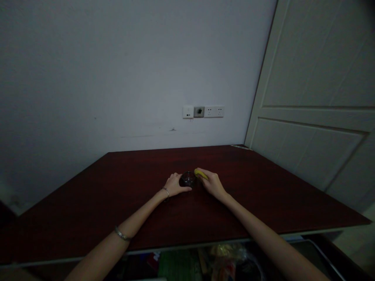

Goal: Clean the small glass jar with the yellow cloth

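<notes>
A small dark glass bowl [188, 178] stands on the reddish-brown table [140, 164]. My left hand [175, 185] curls around the bowl's left side, with the thumb along its near side. Pinched in my right hand [213, 183] is a yellow sponge [200, 174], a small rounded pad whose far end is at the bowl's right rim. Whether the sponge presses on the glass I cannot tell. The right fingertips are partly hidden behind the hand and the sponge.
White sockets [213, 112] and a grey switch plate [199, 112] sit on the wall behind the table. A white panelled door [310, 93] leans in on the right. Below the table's front edge, an open drawer holds a green item [178, 265] and plastic packets [227, 257].
</notes>
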`<state>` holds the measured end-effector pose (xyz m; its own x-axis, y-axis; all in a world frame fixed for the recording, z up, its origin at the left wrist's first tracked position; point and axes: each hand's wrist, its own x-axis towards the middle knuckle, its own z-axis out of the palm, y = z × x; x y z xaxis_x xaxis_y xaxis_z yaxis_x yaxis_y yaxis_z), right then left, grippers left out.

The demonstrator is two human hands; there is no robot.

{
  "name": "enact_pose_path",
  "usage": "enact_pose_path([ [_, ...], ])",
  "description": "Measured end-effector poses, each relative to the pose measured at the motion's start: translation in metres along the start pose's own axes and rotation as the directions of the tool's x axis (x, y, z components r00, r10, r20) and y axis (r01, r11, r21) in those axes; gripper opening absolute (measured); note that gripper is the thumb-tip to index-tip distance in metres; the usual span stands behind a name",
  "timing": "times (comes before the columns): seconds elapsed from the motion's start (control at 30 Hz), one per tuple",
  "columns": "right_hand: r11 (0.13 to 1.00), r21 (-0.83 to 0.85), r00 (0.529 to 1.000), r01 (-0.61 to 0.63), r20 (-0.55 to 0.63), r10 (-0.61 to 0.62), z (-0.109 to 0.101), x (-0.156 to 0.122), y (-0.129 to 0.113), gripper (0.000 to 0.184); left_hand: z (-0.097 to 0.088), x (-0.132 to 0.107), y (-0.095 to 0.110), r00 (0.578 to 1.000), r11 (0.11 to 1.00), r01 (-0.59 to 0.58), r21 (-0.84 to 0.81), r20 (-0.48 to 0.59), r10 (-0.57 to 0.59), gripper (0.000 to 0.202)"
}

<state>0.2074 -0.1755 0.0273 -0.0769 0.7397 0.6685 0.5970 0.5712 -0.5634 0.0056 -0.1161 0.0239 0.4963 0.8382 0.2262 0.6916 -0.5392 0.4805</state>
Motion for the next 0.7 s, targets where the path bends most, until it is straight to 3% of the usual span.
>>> enact_pose_path([
  [0.13, 0.985, 0.103, 0.989, -0.135, -0.054, 0.141, -0.005, 0.004, 0.001, 0.026, 0.001, 0.0, -0.001, 0.997, 0.988, 0.076, -0.136, 0.02, -0.074, 0.116],
  [0.37, 0.975, 0.148, 0.981, -0.167, -0.073, 0.179, -0.002, 0.003, 0.001, 0.028, -0.002, 0.007, -0.009, 0.988, 0.801, 0.043, -0.597, 0.143, 0.053, 0.113],
  [0.5, 0.974, 0.147, 0.981, -0.172, -0.068, 0.183, -0.003, 0.003, 0.001, 0.029, -0.003, 0.009, -0.012, 0.983, 0.738, 0.067, -0.672, 0.171, 0.066, 0.113],
  [0.7, 0.983, 0.118, 0.987, -0.141, -0.06, 0.148, -0.004, 0.003, -0.002, 0.028, -0.003, 0.006, -0.008, 0.985, 0.719, 0.081, -0.69, 0.167, 0.049, 0.116],
])
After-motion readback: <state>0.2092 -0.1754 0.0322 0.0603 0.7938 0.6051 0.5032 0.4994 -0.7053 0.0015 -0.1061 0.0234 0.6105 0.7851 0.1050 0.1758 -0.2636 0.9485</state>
